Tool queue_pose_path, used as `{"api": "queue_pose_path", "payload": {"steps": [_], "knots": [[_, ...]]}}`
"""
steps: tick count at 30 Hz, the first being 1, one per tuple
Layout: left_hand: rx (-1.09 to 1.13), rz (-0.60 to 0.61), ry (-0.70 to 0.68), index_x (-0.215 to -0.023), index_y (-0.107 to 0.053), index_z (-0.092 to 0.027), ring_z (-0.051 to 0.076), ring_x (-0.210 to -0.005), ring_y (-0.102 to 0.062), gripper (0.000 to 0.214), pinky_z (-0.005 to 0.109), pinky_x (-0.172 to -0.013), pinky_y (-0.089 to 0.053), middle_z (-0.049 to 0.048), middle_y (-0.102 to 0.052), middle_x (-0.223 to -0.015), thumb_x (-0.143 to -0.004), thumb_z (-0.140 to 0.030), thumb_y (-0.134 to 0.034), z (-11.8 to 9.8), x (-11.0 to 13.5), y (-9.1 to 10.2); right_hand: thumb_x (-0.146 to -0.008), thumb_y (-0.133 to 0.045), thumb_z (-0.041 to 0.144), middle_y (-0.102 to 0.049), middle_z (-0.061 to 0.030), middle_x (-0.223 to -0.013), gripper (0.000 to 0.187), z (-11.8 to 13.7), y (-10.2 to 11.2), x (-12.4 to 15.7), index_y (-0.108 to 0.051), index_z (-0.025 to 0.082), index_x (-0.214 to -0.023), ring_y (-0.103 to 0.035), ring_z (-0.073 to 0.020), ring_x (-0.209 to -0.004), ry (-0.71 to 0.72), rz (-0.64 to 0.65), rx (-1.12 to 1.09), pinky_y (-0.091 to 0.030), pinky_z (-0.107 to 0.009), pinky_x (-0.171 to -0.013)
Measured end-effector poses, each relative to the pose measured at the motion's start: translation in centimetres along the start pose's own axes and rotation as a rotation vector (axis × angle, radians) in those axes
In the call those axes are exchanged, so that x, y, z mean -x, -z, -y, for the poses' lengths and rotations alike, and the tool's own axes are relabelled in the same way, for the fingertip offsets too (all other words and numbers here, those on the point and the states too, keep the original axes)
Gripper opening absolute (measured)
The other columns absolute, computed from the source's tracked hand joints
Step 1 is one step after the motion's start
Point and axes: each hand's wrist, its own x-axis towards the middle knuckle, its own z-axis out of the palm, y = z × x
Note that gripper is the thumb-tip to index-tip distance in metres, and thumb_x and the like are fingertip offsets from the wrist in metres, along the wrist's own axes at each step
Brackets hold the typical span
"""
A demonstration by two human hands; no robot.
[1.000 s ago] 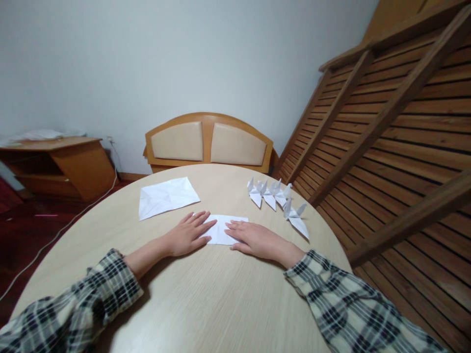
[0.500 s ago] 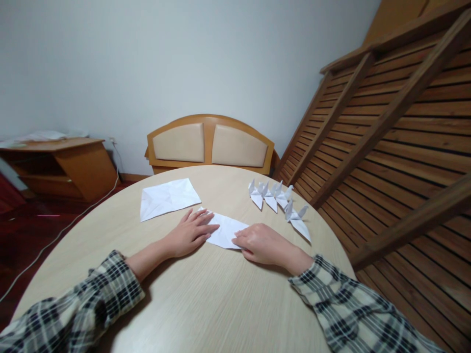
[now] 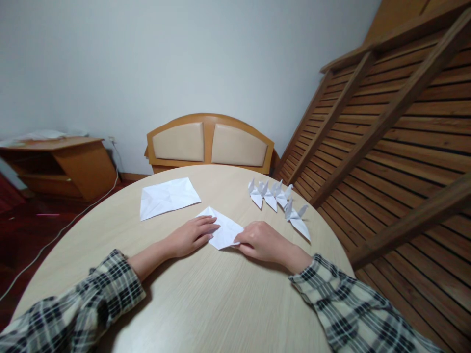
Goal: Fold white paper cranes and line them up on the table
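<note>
A folded white sheet of paper [image 3: 225, 230], creased and angular in outline, lies on the round table between my hands. My left hand [image 3: 193, 235] rests flat with its fingers stretched over the paper's left part, holding nothing. At the paper's right corner my right hand [image 3: 261, 240] is closed, pinching the edge between thumb and fingers; that corner is hidden under the fingertips. Farther back on the left is a second white sheet of paper [image 3: 170, 197], spread out with crease lines. Several folded white paper cranes [image 3: 270, 196] stand to the right, beyond my right hand.
The pale wooden round table [image 3: 206, 309] carries everything. Behind it stands a padded headboard [image 3: 209, 142] against the wall. A slatted wooden frame [image 3: 397, 147] leans along the right side, close to the table's edge. A wooden desk [image 3: 73, 166] is at the far left.
The paper between my hands has changed from a long strip shape to a more pointed one, with more of its back corner showing. My right hand's fingers have turned slightly; the left fingers have drawn closer together.
</note>
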Motion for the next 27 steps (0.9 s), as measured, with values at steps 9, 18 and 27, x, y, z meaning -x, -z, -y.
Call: {"api": "queue_pose_path", "payload": {"steps": [9,18,27], "knots": [[0.074,0.048,0.036,-0.143,-0.050,-0.021,0.029,-0.143,-0.038,0.050,0.049,-0.118,-0.031,0.0135,-0.043,-0.155,-0.099,-0.043,-0.047,0.6,-0.2,-0.3,-0.097,-0.055,0.029,-0.075,-0.0064,-0.078,0.026,-0.6,-0.8,-0.1,-0.075,0.017,-0.086,-0.062,-0.0141,-0.068,-0.146,-0.050,-0.103,-0.032,-0.027,-0.064],[0.015,0.026,0.014,-0.142,-0.050,-0.021,0.027,-0.143,-0.038,0.046,0.050,-0.118,-0.030,0.0125,-0.044,-0.154,-0.101,-0.038,-0.041,0.6,0.0,-0.7,-0.096,-0.054,0.033,-0.068,-0.0026,-0.073,0.024,-0.4,-1.5,-0.4,-0.068,0.017,-0.085,-0.058,-0.0142,-0.066,-0.396,-0.134,-0.218,-0.031,-0.026,-0.061],[-0.004,0.012,0.021,-0.139,-0.054,-0.019,0.026,-0.141,-0.041,0.056,0.047,-0.118,-0.030,0.0139,-0.048,-0.150,-0.103,-0.053,-0.028,-0.1,-0.1,-0.4,-0.093,-0.053,0.029,-0.072,-0.0073,-0.103,0.031,-0.4,-2.3,-0.5,-0.056,0.019,-0.122,-0.065,-0.0185,-0.082,-0.406,-0.182,-0.263,-0.041,-0.028,-0.071]]}}
